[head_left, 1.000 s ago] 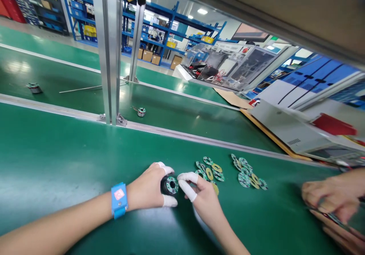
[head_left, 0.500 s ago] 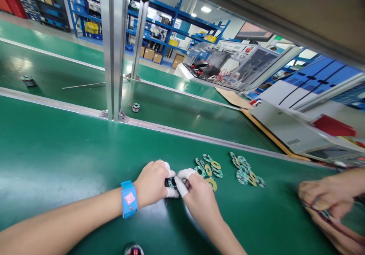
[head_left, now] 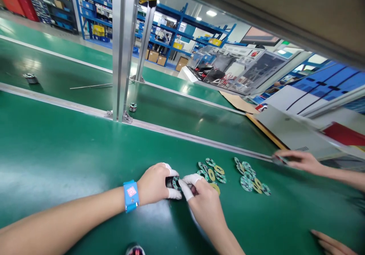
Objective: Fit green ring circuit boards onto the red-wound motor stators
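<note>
My left hand, in white finger cots and a blue wrist strap, is closed around a small dark motor stator. A green ring-shaped circuit board shows on the stator's right-hand face. At that board's right edge my right hand, also in finger cots, is closed in a pinch. Its fingertips partly cover the board. To the right of my hands lies a loose pile of green and yellow ring boards. Another stator is cut off by the bottom edge.
A second pile of ring boards lies farther right. A co-worker's hand holds a blurred part near the metal rail; their other hand is lower right. Beyond the rail stand two stators and an upright post.
The co-worker's hands have separated, one reaching out to the rail with a part. My hands stay together at the stator, whose board face now shows more. The view has shifted slightly.
</note>
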Action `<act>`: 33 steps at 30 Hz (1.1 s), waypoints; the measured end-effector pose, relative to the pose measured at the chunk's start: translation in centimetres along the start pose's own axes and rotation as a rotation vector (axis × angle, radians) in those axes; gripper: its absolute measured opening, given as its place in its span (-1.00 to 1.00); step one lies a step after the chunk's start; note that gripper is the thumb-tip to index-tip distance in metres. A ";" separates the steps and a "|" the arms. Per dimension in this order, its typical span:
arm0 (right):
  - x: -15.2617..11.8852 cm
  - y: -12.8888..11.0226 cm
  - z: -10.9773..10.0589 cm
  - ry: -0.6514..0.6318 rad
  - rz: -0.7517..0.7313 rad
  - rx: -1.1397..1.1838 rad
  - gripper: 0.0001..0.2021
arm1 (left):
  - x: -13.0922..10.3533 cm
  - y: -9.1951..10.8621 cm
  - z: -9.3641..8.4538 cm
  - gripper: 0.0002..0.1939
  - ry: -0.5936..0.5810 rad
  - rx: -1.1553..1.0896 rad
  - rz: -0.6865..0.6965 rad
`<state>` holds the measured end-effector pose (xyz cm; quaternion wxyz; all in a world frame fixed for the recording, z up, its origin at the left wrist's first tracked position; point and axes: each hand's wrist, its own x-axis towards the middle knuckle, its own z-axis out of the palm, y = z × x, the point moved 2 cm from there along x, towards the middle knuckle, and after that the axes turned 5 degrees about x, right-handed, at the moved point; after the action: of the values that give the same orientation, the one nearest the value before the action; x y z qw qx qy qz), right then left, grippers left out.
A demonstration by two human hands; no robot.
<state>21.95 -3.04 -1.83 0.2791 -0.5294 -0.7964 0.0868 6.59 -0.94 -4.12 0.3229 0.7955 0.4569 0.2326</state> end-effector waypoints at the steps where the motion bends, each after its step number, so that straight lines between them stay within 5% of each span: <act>1: 0.0 0.2 -0.2 -0.002 0.012 0.026 -0.72 | 0.0 -0.1 0.0 -0.49 -0.004 -0.015 -0.015; 16: 0.1 1.4 -1.0 0.029 0.120 0.091 -0.73 | -0.3 0.1 -0.2 -0.38 -0.013 -0.027 -0.036; 21: 0.0 1.7 -0.7 -0.021 0.145 0.080 -0.75 | -0.5 0.6 -0.4 -0.48 -0.014 -0.045 0.069; 24: -0.1 2.1 -0.5 -0.017 0.144 0.066 -0.75 | 0.1 0.4 -0.6 -0.64 -0.066 -0.373 -0.034; 29: -0.1 2.5 -0.2 0.007 0.145 0.055 -0.76 | 0.8 -0.4 -1.1 -0.56 -0.199 -1.188 -0.532; 33: 0.1 0.9 -0.4 -0.088 0.107 0.097 -0.77 | 0.8 -1.0 -1.3 -0.55 -0.180 -1.357 -0.624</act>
<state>22.84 -2.66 -1.86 0.2642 -0.5526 -0.7734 0.1634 5.53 0.55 -3.84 0.8293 0.2716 0.3893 0.2948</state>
